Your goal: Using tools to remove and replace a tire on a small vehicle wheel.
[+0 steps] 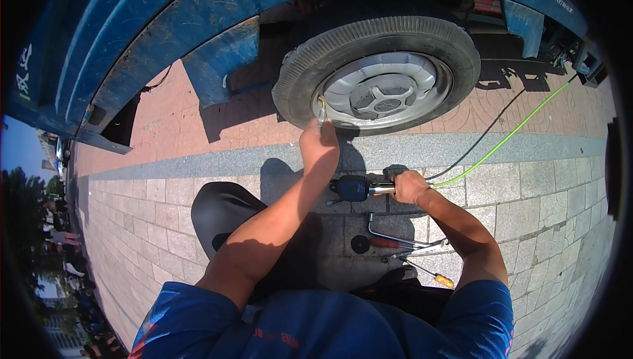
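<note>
My left hand (318, 145) pinches a small metal air chuck (322, 116) at the lower left of the wheel rim, where a brass-coloured valve stem (322, 100) shows. The chuck reaches the stem, though my fingers partly hide it. My right hand (410, 186) is wrapped round the metal handle of a tyre inflator (353, 189), whose dark gauge head points left, above the paving. In front of both hands stands a worn black tyre (297, 72) with a silver wheel cover (386, 97).
A bright green air hose (511, 136) runs from the right hand to the far right. Below lie a bent metal wrench (379, 232), a red-handled tool (384, 242) and a yellow-handled screwdriver (444, 281). The rusty blue vehicle body (224, 56) overhangs the wheel.
</note>
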Demonstrator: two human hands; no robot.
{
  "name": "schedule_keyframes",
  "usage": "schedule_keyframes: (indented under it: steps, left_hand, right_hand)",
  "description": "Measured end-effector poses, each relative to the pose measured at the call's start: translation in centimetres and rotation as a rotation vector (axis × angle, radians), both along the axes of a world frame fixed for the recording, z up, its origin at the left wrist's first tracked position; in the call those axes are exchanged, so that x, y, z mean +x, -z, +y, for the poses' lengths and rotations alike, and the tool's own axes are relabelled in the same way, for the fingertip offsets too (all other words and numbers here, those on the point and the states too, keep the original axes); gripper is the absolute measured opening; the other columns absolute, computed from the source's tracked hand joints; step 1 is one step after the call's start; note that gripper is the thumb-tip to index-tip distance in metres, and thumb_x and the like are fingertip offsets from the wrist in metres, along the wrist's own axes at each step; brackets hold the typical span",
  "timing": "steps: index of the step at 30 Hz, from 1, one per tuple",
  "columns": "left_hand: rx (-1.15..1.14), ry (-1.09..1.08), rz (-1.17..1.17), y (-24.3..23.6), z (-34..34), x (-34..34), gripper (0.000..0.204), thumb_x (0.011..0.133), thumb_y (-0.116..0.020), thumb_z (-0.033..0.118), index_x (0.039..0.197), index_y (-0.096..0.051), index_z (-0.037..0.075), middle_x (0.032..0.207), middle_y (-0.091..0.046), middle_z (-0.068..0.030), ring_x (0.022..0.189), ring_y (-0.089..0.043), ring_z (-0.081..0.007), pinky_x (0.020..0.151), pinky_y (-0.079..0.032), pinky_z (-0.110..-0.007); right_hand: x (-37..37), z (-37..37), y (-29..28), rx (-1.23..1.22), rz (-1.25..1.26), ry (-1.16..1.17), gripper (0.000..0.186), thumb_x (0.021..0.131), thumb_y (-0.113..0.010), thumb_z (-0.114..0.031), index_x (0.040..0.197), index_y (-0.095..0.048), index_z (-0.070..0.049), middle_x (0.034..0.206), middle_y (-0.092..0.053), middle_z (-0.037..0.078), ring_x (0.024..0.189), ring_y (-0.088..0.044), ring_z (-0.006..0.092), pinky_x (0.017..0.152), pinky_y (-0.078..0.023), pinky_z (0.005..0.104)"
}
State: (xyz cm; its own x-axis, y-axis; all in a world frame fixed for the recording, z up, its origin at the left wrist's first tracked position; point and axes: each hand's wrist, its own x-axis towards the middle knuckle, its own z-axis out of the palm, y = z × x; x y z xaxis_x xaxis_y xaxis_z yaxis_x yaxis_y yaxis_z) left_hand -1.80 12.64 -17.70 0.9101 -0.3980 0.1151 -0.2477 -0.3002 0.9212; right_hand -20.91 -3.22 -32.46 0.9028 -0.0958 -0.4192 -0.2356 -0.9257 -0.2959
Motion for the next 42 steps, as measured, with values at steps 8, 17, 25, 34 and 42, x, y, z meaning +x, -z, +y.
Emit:
schedule_keyframes:
  steps: [8,17,25,34,42]
  left_hand:
    - [0.046,0.022,0.073,0.1,0.3,0.0,0.024,0.100,-0.052,0.017,0.097,-0.064,-0.003,0.078,-0.065,-0.0193,0.072,-0.058,-0.0253,0.073,-0.048,-0.040]
    - [-0.006,0.010,-0.039,0.4,0.1,0.0,0.025,0.103,-0.054,0.019,0.098,-0.064,-0.003,0.067,-0.053,0.0001,0.064,-0.044,-0.0089,0.059,-0.039,-0.030]
    - [-0.020,0.006,-0.040,0.8,0.1,0.2,0.023,0.103,-0.056,0.017,0.103,-0.064,-0.005,0.070,-0.055,0.0002,0.067,-0.045,-0.0077,0.061,-0.040,-0.028]
    - [0.009,-0.002,-0.134,1.0,0.1,0.2,0.024,0.102,-0.057,0.017,0.099,-0.064,-0.006,0.070,-0.054,-0.0007,0.068,-0.044,-0.0092,0.062,-0.040,-0.029]
    - [0.061,0.010,-0.067,0.2,0.3,0.0,0.025,0.100,-0.057,0.017,0.104,-0.065,-0.007,0.082,-0.069,-0.0251,0.076,-0.067,-0.0342,0.074,-0.050,-0.042]
  right_hand:
    - [-0.1,0.1,0.2,-0.020,0.025,-0.009,0.036,0.084,-0.061,-0.032,0.100,-0.075,-0.004,0.088,-0.073,0.024,0.087,-0.073,0.0380,0.082,-0.058,0.0450]
    - [-0.1,-0.1,1.2,-0.004,-0.022,0.001,0.035,0.083,-0.063,-0.035,0.097,-0.073,-0.004,0.084,-0.072,0.024,0.083,-0.072,0.0402,0.078,-0.057,0.0473]
    - [-0.1,-0.1,0.7,-0.001,-0.020,-0.002,0.035,0.083,-0.064,-0.036,0.096,-0.074,-0.004,0.084,-0.073,0.023,0.083,-0.072,0.0387,0.079,-0.058,0.0461]
    - [0.0,0.1,0.3,-0.012,-0.026,-0.005,0.035,0.083,-0.065,-0.035,0.096,-0.073,-0.004,0.084,-0.073,0.022,0.082,-0.072,0.0384,0.078,-0.058,0.0461]
    - [-0.2,-0.1,1.2,0.000,-0.025,-0.010,0.035,0.084,-0.064,-0.035,0.097,-0.073,-0.004,0.084,-0.073,0.023,0.083,-0.072,0.0387,0.079,-0.058,0.0466]
